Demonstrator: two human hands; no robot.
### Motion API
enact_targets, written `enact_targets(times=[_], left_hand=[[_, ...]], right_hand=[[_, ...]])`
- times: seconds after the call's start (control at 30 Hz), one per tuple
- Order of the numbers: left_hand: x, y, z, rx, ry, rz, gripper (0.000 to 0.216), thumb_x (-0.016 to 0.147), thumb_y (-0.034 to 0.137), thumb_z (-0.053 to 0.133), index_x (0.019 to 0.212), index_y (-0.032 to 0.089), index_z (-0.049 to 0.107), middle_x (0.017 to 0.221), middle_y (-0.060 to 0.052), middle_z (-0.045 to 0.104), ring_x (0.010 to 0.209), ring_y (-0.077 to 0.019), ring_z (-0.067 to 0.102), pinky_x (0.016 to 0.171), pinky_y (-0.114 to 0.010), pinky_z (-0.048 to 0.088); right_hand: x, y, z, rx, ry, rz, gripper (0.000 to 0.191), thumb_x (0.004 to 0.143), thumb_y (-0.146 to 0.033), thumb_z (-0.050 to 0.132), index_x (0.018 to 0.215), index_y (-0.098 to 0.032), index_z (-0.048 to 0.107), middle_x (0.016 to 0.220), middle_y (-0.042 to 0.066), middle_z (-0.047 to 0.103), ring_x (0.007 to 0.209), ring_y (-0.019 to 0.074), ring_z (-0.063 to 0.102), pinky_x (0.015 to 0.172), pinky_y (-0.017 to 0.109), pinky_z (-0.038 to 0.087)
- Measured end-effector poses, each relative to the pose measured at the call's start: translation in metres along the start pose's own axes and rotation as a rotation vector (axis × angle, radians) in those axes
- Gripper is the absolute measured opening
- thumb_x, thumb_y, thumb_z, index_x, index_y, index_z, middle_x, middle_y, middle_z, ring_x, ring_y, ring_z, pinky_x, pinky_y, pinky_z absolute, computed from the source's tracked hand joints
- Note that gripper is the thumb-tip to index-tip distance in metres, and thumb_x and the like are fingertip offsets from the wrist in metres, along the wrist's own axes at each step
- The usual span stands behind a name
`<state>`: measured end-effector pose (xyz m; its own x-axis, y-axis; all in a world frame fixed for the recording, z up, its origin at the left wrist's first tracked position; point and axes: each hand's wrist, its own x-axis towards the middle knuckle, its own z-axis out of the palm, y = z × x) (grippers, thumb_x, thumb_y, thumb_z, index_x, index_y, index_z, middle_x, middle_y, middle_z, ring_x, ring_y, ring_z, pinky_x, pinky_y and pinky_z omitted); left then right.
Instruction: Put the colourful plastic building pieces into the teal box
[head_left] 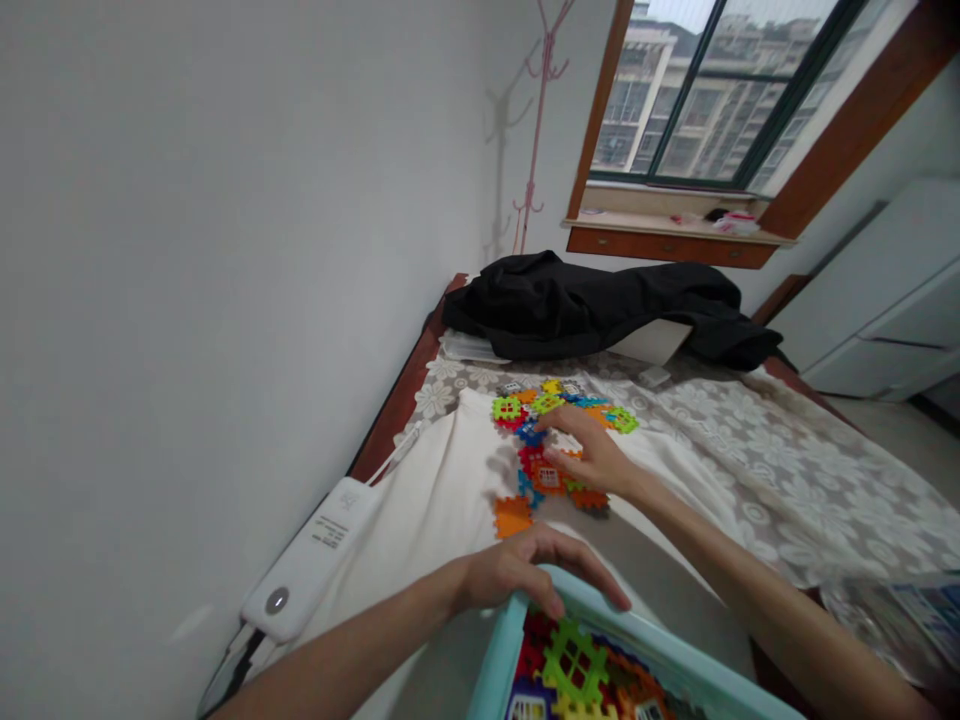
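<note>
My left hand (529, 570) is closed over the rim of a light turquoise plastic bin (637, 625). Inside the bin lie several interlocking plastic building blocks, among them a lime-green window block (576, 660). Farther out, my right hand (589, 452) reaches over loose blocks on the white cloth, thumb and fingers apart. Its fingertips are at a blue block (530, 432), perhaps touching it. Below the fingers sit a red block (529, 458) and an orange window block (550, 478). An orange square block (513, 517) lies nearer to me, and a green window block (507, 408) farther off.
A white cloth (427, 500) covers part of the floral bedspread (795, 470). Black fabric (592, 305) is heaped at the far end. A white power strip (311, 560) rests by the left wall. A pink coat stand (536, 130) stands near the window (697, 100).
</note>
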<state>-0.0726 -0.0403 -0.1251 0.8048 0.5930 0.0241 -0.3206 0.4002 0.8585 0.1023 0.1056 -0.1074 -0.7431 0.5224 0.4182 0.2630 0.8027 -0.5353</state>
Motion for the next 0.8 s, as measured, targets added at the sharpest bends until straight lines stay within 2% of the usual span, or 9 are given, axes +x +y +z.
enact_targets(times=[0.07, 0.17, 0.27, 0.33, 0.4, 0.47, 0.6, 0.7, 0.8], left_hand=[[-0.001, 0.0, 0.0, -0.017, 0.011, -0.011, 0.055, 0.062, 0.028, 0.08, 0.116, 0.017, 0.084, 0.113, -0.009, 0.081, 0.11, -0.0333, 0.073, 0.103, -0.045, 0.053], [-0.002, -0.001, 0.001, -0.018, 0.039, -0.032, 0.055, 0.061, 0.029, 0.08, 0.115, 0.017, 0.084, 0.11, -0.008, 0.081, 0.102, -0.0297, 0.074, 0.097, -0.04, 0.054], [-0.003, -0.003, 0.001, 0.0, 0.059, -0.043, 0.055, 0.06, 0.033, 0.08, 0.113, 0.017, 0.084, 0.109, -0.008, 0.081, 0.098, -0.0294, 0.073, 0.095, -0.039, 0.054], [-0.003, -0.005, 0.0, 0.01, 0.064, -0.049, 0.056, 0.061, 0.036, 0.08, 0.114, 0.017, 0.084, 0.11, -0.007, 0.08, 0.098, -0.0295, 0.073, 0.096, -0.04, 0.054], [-0.002, -0.006, 0.0, 0.022, 0.061, -0.06, 0.057, 0.061, 0.038, 0.08, 0.114, 0.018, 0.083, 0.112, -0.006, 0.08, 0.098, -0.029, 0.073, 0.096, -0.04, 0.054], [-0.002, -0.006, 0.0, 0.029, 0.051, -0.068, 0.057, 0.061, 0.038, 0.08, 0.114, 0.018, 0.083, 0.114, -0.006, 0.08, 0.1, -0.0284, 0.073, 0.097, -0.039, 0.054], [-0.001, -0.003, 0.001, -0.016, 0.056, -0.061, 0.057, 0.057, 0.031, 0.081, 0.113, 0.02, 0.084, 0.111, -0.004, 0.081, 0.096, -0.0247, 0.072, 0.091, -0.034, 0.054], [-0.001, 0.0, 0.002, -0.039, 0.064, -0.055, 0.055, 0.055, 0.026, 0.081, 0.11, 0.019, 0.086, 0.107, -0.004, 0.082, 0.092, -0.0222, 0.071, 0.089, -0.031, 0.053], [-0.001, 0.002, 0.002, -0.013, 0.06, -0.046, 0.054, 0.056, 0.025, 0.08, 0.11, 0.02, 0.086, 0.108, -0.003, 0.082, 0.095, -0.0225, 0.071, 0.091, -0.031, 0.052]], right_hand=[[0.028, 0.012, -0.004, -0.127, 0.015, 0.107, 0.041, 0.105, -0.053, 0.053, 0.124, -0.022, 0.07, 0.12, 0.013, 0.074, 0.111, 0.0307, 0.067, 0.102, 0.048, 0.053], [0.069, 0.028, -0.002, -0.285, -0.084, 0.164, 0.051, 0.097, -0.056, 0.064, 0.134, -0.021, 0.068, 0.136, 0.015, 0.068, 0.125, 0.0337, 0.061, 0.109, 0.05, 0.049], [0.093, 0.036, 0.008, -0.307, -0.137, 0.142, 0.066, 0.08, -0.06, 0.08, 0.135, -0.025, 0.068, 0.147, 0.011, 0.063, 0.132, 0.0344, 0.058, 0.112, 0.049, 0.047], [0.097, 0.037, 0.018, -0.328, -0.206, 0.14, 0.074, 0.069, -0.059, 0.089, 0.133, -0.026, 0.069, 0.147, 0.01, 0.063, 0.128, 0.0334, 0.061, 0.112, 0.046, 0.048], [0.094, 0.035, 0.026, -0.355, -0.288, 0.172, 0.073, 0.068, -0.055, 0.091, 0.13, -0.022, 0.07, 0.14, 0.013, 0.067, 0.118, 0.0317, 0.066, 0.108, 0.041, 0.05], [0.086, 0.031, 0.03, -0.379, -0.322, 0.221, 0.06, 0.078, -0.051, 0.086, 0.126, -0.018, 0.07, 0.13, 0.015, 0.072, 0.109, 0.0302, 0.07, 0.101, 0.038, 0.052], [0.065, 0.02, 0.023, -0.371, -0.233, 0.227, 0.025, 0.093, -0.024, 0.069, 0.118, -0.019, 0.071, 0.116, 0.012, 0.075, 0.102, 0.0275, 0.072, 0.093, 0.035, 0.052], [0.042, 0.009, 0.013, -0.268, -0.235, 0.13, 0.027, 0.093, -0.016, 0.065, 0.119, -0.019, 0.071, 0.115, 0.011, 0.075, 0.103, 0.0274, 0.071, 0.094, 0.037, 0.053], [0.017, -0.001, 0.0, -0.091, -0.354, -0.012, 0.035, 0.09, -0.03, 0.076, 0.123, -0.021, 0.071, 0.126, 0.012, 0.073, 0.115, 0.0312, 0.068, 0.106, 0.046, 0.05]])
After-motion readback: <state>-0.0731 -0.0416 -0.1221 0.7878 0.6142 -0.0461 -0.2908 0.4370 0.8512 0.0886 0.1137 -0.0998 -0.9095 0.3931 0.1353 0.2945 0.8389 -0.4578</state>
